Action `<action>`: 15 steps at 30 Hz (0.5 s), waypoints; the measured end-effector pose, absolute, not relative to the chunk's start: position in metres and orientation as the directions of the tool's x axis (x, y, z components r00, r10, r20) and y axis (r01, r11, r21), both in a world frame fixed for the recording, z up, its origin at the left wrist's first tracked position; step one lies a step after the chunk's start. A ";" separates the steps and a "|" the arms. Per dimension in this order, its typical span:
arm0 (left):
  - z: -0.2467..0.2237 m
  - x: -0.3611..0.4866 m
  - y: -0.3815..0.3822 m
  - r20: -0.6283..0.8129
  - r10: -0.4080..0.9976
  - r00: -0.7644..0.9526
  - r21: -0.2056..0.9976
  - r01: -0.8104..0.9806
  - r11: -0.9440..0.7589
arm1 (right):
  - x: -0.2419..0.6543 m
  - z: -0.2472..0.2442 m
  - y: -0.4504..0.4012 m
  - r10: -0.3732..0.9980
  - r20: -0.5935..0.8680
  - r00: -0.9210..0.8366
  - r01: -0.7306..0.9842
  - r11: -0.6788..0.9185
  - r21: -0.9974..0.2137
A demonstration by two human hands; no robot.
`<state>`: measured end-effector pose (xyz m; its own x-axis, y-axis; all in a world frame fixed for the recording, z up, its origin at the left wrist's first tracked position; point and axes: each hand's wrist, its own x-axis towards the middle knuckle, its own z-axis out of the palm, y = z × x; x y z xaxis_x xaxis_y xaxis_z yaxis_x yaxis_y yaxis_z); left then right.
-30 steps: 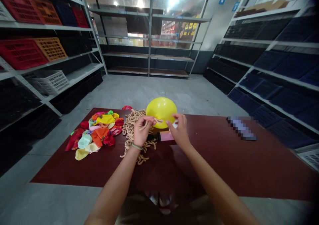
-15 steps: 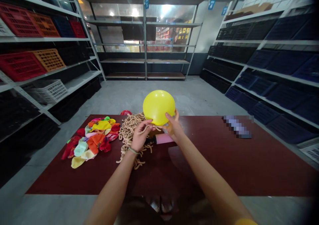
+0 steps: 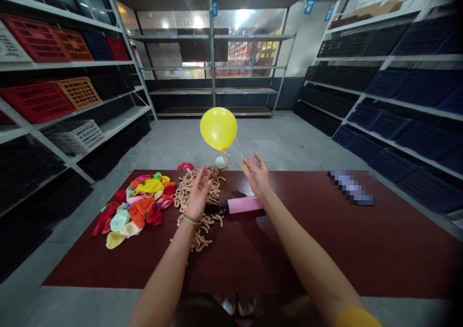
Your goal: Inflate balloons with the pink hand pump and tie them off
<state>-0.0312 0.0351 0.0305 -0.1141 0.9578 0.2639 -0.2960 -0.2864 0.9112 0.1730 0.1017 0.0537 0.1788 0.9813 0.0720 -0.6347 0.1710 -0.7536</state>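
A yellow inflated balloon (image 3: 218, 128) floats in the air beyond the table's far edge, its tied neck pointing down, touching neither hand. My left hand (image 3: 198, 192) is open above a heap of tan curled pieces (image 3: 184, 192). My right hand (image 3: 257, 175) is open too, fingers spread, over the table behind a pink pump (image 3: 244, 204). The pump lies on its side, its black end beside the tan heap. Deflated balloons in many colours (image 3: 139, 211) are piled to the left.
The dark red table (image 3: 325, 250) holds a blurred purple object (image 3: 352, 188) at the right. A red item (image 3: 185, 166) and a pale round one (image 3: 220, 162) show near the far edge. Shelves with crates (image 3: 77, 91) stand left and right, and a rack (image 3: 212, 52) at the back.
Both hands have let go of the yellow balloon and opened apart. The balloon has moved up and away, and its tied neck now shows. The pale round item has come into view.
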 end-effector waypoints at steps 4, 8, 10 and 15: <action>0.028 -0.032 0.037 0.210 0.961 -0.179 0.881 -0.391 -0.265 | 0.174 0.040 0.087 0.991 0.054 0.126 -0.580 0.118 -0.806; 0.032 -0.033 0.037 0.146 0.953 -0.267 0.850 -0.459 -0.259 | 0.173 0.039 0.075 0.996 0.042 0.084 -0.449 0.075 -0.890; 0.039 -0.035 0.036 0.126 0.944 -0.306 0.844 -0.466 -0.264 | 0.169 0.044 0.070 0.997 0.045 0.055 -0.403 0.063 -0.913; 0.066 -0.056 0.024 0.136 0.912 -0.386 0.834 -0.452 -0.316 | 0.150 0.055 0.053 0.993 0.055 -0.109 -0.279 0.022 -0.960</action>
<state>-0.0556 0.0238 0.0657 -0.3859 0.9124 0.1364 -0.4517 -0.3158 0.8344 0.1497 0.0531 0.0552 -0.1092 0.9925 0.0548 -0.2787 0.0224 -0.9601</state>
